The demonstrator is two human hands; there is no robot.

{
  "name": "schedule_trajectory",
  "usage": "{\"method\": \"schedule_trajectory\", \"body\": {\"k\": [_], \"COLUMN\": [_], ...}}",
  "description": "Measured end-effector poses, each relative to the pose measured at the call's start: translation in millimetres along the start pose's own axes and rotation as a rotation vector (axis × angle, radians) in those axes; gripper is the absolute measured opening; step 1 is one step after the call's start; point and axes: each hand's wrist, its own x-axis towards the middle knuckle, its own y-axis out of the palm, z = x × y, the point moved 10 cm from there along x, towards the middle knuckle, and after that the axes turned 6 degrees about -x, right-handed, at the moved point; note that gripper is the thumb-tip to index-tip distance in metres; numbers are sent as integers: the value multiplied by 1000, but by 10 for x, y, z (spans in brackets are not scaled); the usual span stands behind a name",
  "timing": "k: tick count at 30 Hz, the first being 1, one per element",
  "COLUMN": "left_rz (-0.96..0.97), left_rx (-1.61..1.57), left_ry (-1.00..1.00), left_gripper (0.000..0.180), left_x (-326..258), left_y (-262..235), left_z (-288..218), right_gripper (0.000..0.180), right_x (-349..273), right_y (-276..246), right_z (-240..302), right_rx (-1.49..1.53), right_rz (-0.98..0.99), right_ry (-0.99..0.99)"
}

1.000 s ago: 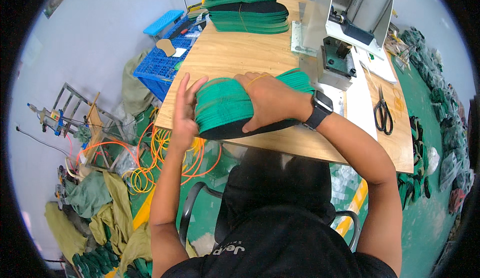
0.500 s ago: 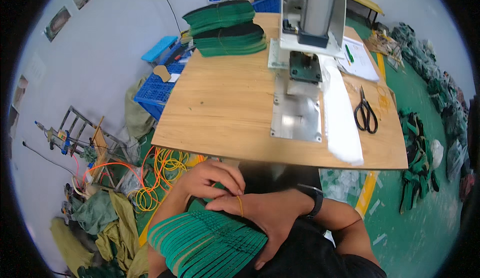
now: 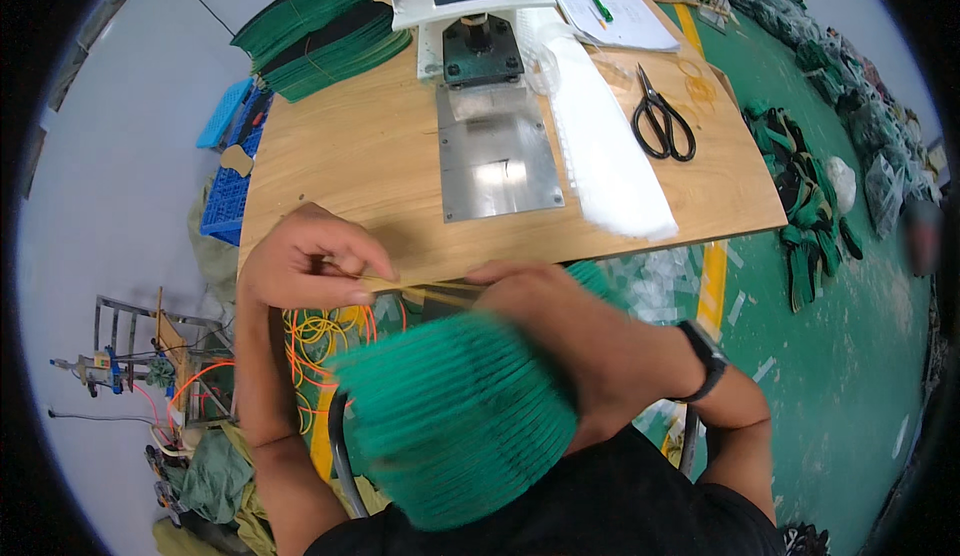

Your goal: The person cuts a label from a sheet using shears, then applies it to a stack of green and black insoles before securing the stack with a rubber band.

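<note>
My left hand (image 3: 312,264) pinches a yellow rubber band (image 3: 440,294) between thumb and forefinger, pulling it taut toward my right hand (image 3: 565,331). That hand grips a thick stack of green insoles (image 3: 455,421) in front of my body, its far fingers hidden behind the stack. Motion blurs the stack a little, and its layers fan out toward me. A dark part of it shows beneath the band. On my right wrist is a black watch (image 3: 703,359).
A press (image 3: 482,51) with a metal plate (image 3: 500,171) stands on the wooden table (image 3: 340,156). Banded insole stacks (image 3: 335,51) lie at left, black scissors (image 3: 662,121), white sheeting (image 3: 610,146) and a notebook (image 3: 625,16) at right. Coiled hoses (image 3: 325,351) lie on the floor.
My left hand has drawn away from the right, stretching the band between them. The stack has risen and turned upright. The view has shifted closer to the table.
</note>
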Motion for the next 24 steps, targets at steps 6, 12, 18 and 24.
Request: {"method": "schedule_trajectory", "body": {"k": [6,12,18,24], "left_rz": [-477,-267,-494,-349], "left_rx": [-135,131,254,444], "left_ry": [90,264,239,530], "left_gripper": [15,8,10,14], "left_x": [170,221,306,425], "left_y": [11,473,568,1125], "left_z": [-124,-205,-390,-1020], "right_gripper": [95,100,88,76], "right_x": [-445,-725,-803,-1080], "right_y": [-252,-520,-327,-438], "right_z": [-475,-592,-755,-802], "right_rx": [-168,-346,-225,-53], "right_rz": [-284,-536,-518,-822], "right_ry": [357,474,695,749]}}
